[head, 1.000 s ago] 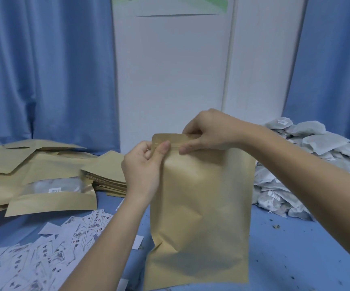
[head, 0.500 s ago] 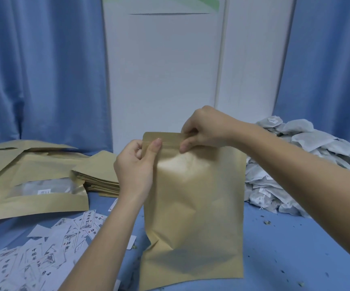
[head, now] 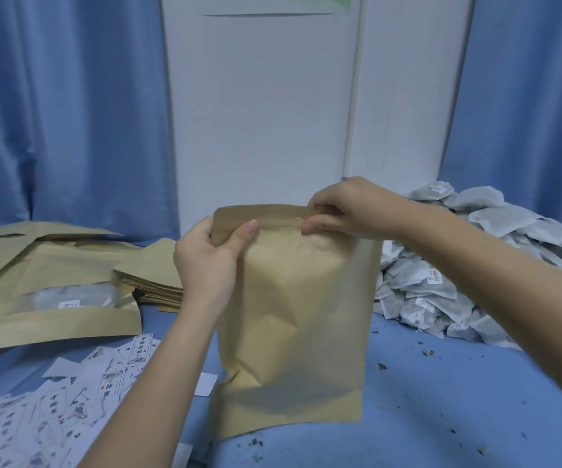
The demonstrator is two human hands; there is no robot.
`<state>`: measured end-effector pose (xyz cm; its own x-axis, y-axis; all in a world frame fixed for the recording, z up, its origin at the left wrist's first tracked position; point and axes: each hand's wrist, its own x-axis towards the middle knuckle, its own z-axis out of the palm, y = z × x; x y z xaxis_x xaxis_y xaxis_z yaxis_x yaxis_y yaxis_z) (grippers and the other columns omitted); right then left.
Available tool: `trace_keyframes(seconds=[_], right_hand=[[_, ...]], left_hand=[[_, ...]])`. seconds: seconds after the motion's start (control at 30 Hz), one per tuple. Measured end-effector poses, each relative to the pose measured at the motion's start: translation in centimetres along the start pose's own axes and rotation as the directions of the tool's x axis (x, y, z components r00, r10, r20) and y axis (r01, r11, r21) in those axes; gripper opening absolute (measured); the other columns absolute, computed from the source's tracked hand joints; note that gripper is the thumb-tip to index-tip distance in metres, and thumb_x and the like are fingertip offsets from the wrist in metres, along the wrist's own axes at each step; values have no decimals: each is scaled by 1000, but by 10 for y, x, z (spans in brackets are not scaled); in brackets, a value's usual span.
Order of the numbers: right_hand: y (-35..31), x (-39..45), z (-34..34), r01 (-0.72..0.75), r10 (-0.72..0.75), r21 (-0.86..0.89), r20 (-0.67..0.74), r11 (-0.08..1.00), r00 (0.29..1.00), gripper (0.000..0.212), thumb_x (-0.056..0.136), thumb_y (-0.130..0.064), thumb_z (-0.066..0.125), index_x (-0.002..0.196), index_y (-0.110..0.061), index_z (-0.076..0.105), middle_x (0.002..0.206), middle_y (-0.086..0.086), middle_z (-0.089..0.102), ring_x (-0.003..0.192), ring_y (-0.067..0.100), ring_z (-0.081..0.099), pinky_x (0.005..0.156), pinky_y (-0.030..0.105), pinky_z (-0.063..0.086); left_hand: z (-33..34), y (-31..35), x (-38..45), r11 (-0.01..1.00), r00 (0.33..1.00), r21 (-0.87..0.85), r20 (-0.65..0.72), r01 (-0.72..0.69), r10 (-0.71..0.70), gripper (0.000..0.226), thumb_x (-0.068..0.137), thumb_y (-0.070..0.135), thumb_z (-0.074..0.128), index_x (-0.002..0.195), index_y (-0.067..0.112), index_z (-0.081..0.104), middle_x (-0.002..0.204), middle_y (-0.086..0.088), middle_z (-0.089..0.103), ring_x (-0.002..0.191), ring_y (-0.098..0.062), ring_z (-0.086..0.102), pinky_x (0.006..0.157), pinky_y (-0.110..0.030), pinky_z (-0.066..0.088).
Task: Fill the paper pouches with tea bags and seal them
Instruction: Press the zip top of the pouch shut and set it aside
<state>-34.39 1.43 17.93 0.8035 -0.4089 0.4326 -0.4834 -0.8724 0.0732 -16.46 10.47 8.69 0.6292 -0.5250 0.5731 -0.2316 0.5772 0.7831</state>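
Right hand (head: 347, 211) slid rightward pinching pouch (head: 300, 315) top, label writing unreadable

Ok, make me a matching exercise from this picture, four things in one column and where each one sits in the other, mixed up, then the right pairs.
Things:
1. upright brown paper pouch
2. heap of grey tea bags
3. scattered white printed labels
4. stack of flat brown paper pouches

Places:
A. near left on the blue table
B. far right
C. centre, pinched at its top by both hands
D. far left of centre, behind the left hand

Pairs: 1-C, 2-B, 3-A, 4-D
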Motion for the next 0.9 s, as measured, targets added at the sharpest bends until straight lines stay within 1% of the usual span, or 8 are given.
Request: trace_keyframes(seconds=[0.2,0.3,0.4,0.47,0.57,0.67,0.8,0.9], right_hand=[[18,-6,5,11,-13,-29,-66,1000,998,43,80,-51,59,70,-10,58,64,3,55,61,14,44,62,29,36],[23,-8,4,-46,39,-43,-155,998,987,52,66,-71,46,53,-21,35,51,-1,37,50,13,35,56,32,32],[28,-11,13,-58,50,-39,-173,998,984,54,67,-64,49,53,-20,23,51,0,29,51,16,29,57,34,29],[30,-12,16,-77,71,-38,-136,996,988,53,67,-64,48,54,-19,24,51,-1,30,56,19,32,58,34,28],[19,-8,18,-135,113,-112,-188,984,976,58,63,-77,25,58,-20,39,59,-2,48,67,24,47,55,31,25],[-11,7,36,-177,103,-168,-374,970,922,65,72,-78,18,55,-20,43,69,5,63,72,28,58,56,29,21],[-34,16,55,-288,-2,-291,-707,912,707,60,83,-54,47,38,-15,40,35,7,45,34,25,44,43,22,19],[-39,21,52,-276,33,-250,-684,928,729,60,88,-54,43,42,-16,35,39,3,43,40,24,42,46,25,18]], left_hand=[[-8,-2,6,996,999,-73,2,45,-45,9,73,20,79,74,21,70,70,13,72,65,1,64,59,-12,46],[-11,-2,9,993,998,-95,-6,64,-65,8,74,19,78,74,20,71,70,13,72,64,1,63,59,-13,47],[-13,-4,7,986,993,-117,18,118,-117,7,73,18,79,74,19,72,73,9,73,66,-3,65,60,-15,49],[-11,-5,4,984,990,-114,31,139,-136,7,73,17,78,76,16,72,74,7,73,67,-4,65,60,-17,49],[-4,-3,0,990,992,-75,38,122,-120,8,74,19,78,77,16,72,75,6,74,69,-6,66,63,-19,49],[7,0,-5,992,995,-80,39,97,-94,9,73,19,79,76,16,71,71,8,73,65,-4,64,60,-17,48],[8,0,-6,992,994,-84,47,97,-94,10,73,23,79,74,17,71,68,7,71,64,-8,62,61,-25,47],[9,-2,-6,996,997,-45,17,71,-70,12,75,24,78,72,17,69,63,10,67,61,-6,58,60,-25,45]])
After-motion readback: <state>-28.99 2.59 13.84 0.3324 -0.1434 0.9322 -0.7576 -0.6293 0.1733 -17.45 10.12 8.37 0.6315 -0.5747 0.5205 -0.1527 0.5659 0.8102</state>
